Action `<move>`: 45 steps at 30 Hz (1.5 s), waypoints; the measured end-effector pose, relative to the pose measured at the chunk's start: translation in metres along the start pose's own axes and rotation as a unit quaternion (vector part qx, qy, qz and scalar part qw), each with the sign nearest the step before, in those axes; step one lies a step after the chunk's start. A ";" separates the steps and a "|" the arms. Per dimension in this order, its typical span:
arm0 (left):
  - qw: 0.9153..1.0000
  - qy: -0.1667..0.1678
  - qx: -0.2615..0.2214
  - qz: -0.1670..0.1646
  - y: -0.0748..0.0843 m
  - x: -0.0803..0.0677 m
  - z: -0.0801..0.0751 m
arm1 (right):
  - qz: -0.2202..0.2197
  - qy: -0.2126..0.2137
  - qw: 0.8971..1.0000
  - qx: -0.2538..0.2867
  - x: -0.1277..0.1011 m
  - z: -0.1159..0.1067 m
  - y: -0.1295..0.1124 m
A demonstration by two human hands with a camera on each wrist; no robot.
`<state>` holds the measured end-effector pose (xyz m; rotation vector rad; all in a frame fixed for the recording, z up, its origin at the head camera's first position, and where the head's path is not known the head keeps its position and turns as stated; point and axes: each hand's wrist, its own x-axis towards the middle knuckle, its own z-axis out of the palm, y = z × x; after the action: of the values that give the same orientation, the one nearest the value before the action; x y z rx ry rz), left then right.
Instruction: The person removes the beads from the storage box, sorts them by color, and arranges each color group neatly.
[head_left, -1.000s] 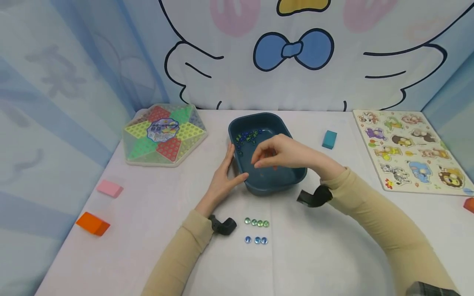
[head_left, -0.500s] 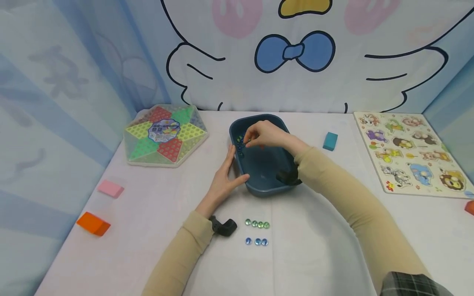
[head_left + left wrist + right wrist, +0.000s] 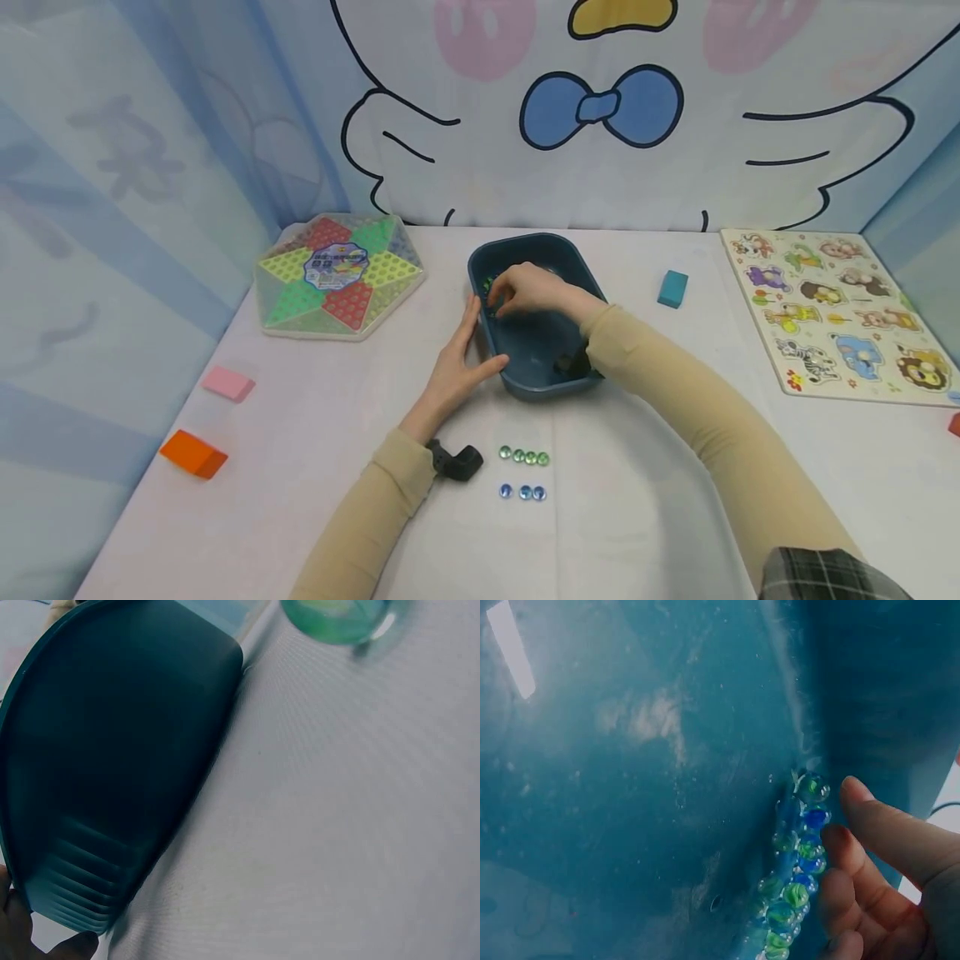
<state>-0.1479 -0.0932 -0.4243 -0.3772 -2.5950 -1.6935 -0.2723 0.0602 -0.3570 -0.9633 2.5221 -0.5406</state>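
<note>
- Over the middle of the bench (image 3: 315, 467), seen from the head, the right hand (image 3: 528, 290) is reaching into the blue tub (image 3: 573, 257), fingers curled down at the marbles (image 3: 488, 286) by its far left wall; whether it is pinching one I cannot tell. The left hand (image 3: 457, 358) is lying spread against the tub's left side. Green marbles (image 3: 523, 456) and blue marbles (image 3: 522, 492) are sitting in two rows near the person.
- At the left wrist, the tub wall (image 3: 112, 772) is filling the view, fingertips (image 3: 19, 930) touching its edge.
- At the right wrist, relaxed fingers (image 3: 877, 855) are hovering just beside the marble cluster (image 3: 795, 885).
</note>
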 end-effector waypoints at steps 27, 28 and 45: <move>1.000 -0.002 -0.006 0.006 -0.001 0.000 0.004 | 0.009 -0.066 0.998 -0.009 -0.009 -0.004 -0.001; 1.000 -0.002 -0.006 0.004 -0.001 0.000 0.004 | 0.005 -0.069 0.998 0.000 -0.010 -0.007 -0.001; 1.000 0.003 -0.016 -0.010 0.003 -0.001 0.001 | -0.048 -0.049 0.991 0.119 -0.066 -0.052 -0.005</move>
<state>-0.1457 -0.0911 -0.4219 -0.3475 -2.5794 -1.7424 -0.2488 0.1133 -0.2961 -0.9969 2.2718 -0.7830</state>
